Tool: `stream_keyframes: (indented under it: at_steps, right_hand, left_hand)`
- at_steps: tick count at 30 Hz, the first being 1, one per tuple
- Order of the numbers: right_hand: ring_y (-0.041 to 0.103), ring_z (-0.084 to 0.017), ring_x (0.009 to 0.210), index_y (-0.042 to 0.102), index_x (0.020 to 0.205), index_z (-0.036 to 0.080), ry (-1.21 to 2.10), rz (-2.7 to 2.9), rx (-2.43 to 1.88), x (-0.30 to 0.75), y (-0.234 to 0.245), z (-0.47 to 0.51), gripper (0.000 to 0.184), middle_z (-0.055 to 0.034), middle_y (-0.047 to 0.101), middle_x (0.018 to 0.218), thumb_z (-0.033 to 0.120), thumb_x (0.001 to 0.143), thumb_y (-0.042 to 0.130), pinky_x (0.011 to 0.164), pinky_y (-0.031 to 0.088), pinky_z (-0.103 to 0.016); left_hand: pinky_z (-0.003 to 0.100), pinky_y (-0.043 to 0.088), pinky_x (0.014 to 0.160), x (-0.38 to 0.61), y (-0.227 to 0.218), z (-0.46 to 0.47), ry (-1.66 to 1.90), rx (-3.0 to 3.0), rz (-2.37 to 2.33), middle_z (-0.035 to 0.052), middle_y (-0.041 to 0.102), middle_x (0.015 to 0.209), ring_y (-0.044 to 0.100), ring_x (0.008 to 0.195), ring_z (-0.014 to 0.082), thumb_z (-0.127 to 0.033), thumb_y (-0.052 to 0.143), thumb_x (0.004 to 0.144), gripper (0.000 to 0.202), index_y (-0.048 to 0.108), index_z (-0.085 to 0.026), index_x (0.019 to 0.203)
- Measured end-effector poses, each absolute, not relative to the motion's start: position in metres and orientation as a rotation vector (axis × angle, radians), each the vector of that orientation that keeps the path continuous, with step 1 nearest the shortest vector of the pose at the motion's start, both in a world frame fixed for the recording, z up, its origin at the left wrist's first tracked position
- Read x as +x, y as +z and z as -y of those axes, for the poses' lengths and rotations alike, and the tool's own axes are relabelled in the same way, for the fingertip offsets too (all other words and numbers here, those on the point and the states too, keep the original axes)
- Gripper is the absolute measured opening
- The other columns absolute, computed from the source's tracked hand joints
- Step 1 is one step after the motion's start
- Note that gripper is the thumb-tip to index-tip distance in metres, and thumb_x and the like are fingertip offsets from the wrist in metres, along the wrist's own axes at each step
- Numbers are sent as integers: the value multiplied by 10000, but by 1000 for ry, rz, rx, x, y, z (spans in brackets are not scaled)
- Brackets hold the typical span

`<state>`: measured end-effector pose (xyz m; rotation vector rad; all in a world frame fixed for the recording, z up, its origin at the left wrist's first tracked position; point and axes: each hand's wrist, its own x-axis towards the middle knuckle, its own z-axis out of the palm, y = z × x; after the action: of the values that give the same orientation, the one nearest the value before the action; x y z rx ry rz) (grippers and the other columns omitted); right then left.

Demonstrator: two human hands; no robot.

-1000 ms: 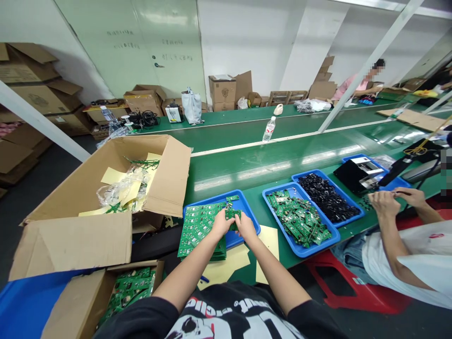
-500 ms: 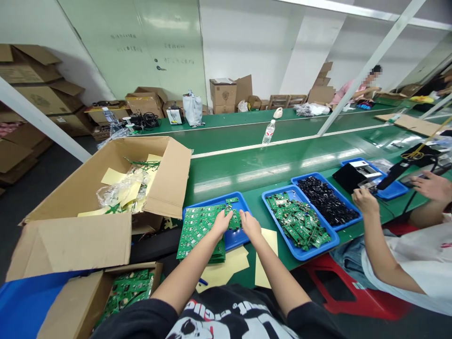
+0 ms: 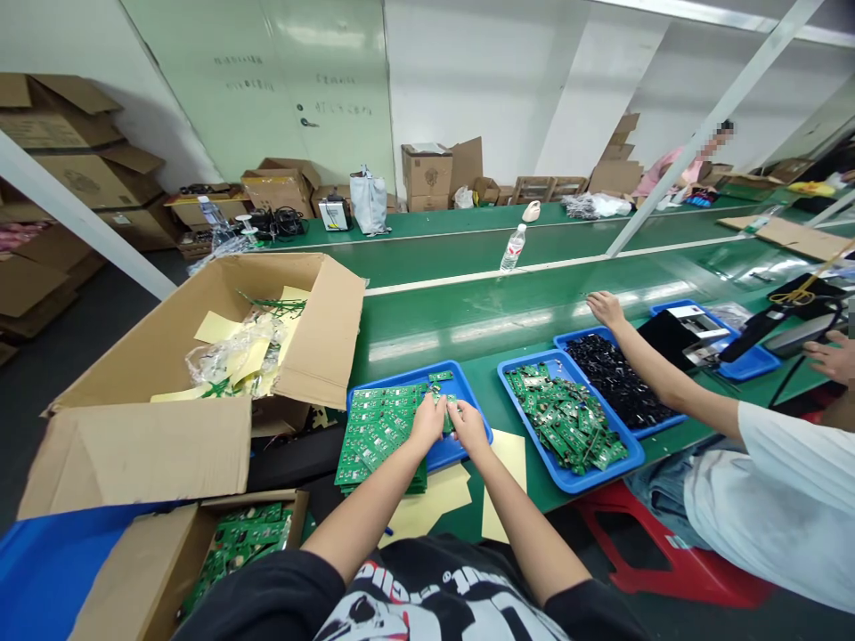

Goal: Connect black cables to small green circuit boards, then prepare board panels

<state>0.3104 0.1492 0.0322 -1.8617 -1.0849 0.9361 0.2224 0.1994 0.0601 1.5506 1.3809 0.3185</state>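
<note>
Both my hands are over a blue tray, pinching a green circuit board between them; fingers cover much of it. My left hand grips its left part and my right hand its right part, the fingertips almost touching. Another small green board piece lies just beyond in the tray. Left of my hands, a stack of green circuit board panels rests partly on the tray. Under my forearms are yellow paper sheets.
To the right stand a blue tray of small circuit boards and another of black parts. A co-worker's arm reaches across the latter. An open carton with paper and plastic sits left, a smaller box of boards below it.
My hands have come closer together over the tray. The co-worker's arm has stretched forward and left, past the black parts towards the green belt.
</note>
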Motion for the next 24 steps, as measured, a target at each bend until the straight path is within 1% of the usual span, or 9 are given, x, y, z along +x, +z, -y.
stream_keyframes:
  at_steps: [5,8,10,13,15,17,20,22,24]
  right_hand:
    - [516,-132,346,455,862,185,1008,1055,-1853,310,34,-152,291,52,511,439,400,866,259,372,413,-215]
    - [533,-131,373,459,912,178,971,1056,-1904,305,34,-152,287,17,581,536,383,871,262,385,417,-220]
    - [583,-149,470,464,946,168,899,1050,-1975,302,33,-153,272,-37,635,693,357,868,283,438,437,-235]
    - [630,-189,714,473,1007,158,794,1053,-2089,300,30,-153,255,-91,644,878,308,856,333,588,456,-254]
    - [625,-203,794,489,1023,151,769,1063,-2161,302,27,-154,264,-99,647,883,296,856,344,645,446,-260]
    - [623,-210,816,500,1041,142,766,1068,-2231,307,23,-153,285,-109,650,879,294,863,338,668,439,-267]
    - [619,-211,837,483,1115,134,777,1092,-2306,318,18,-149,328,-108,652,885,302,860,364,699,432,-275]
    - [618,-212,839,456,1173,132,786,1125,-2326,325,16,-146,374,-100,650,881,306,847,401,722,429,-280]
    - [602,-226,891,426,1218,115,771,1149,-2337,330,16,-141,422,-122,631,938,301,839,420,767,418,-295]
  left_hand:
    - [234,471,508,227,61,-198,300,1578,-1347,10,585,765,540,547,78,-376,397,876,313,515,-128,1026]
    - [272,487,580,227,62,-198,302,1639,-1364,24,598,816,568,620,100,-367,416,869,303,519,-132,1030]
    - [316,488,662,227,62,-198,308,1688,-1401,40,599,882,583,715,127,-362,435,860,298,522,-134,1031]
    - [363,462,748,227,60,-197,287,1763,-1440,66,606,926,591,807,163,-345,405,872,307,507,-128,1064]
    - [360,442,767,229,59,-195,247,1813,-1435,112,619,948,600,861,201,-326,368,881,331,480,-118,1113]
    - [356,427,779,231,59,-191,202,1863,-1422,193,591,1050,587,949,260,-343,375,866,407,428,-94,1183]
    - [375,420,786,234,64,-185,128,1930,-1414,285,420,1261,555,1013,339,-427,463,798,604,340,-67,1267]
    - [378,418,796,229,71,-182,83,1985,-1395,259,334,1339,560,1003,345,-431,511,763,621,357,-111,1272]
    - [356,404,831,215,80,-183,53,2047,-1369,176,351,1354,549,1027,313,-385,528,758,509,435,-188,1218]
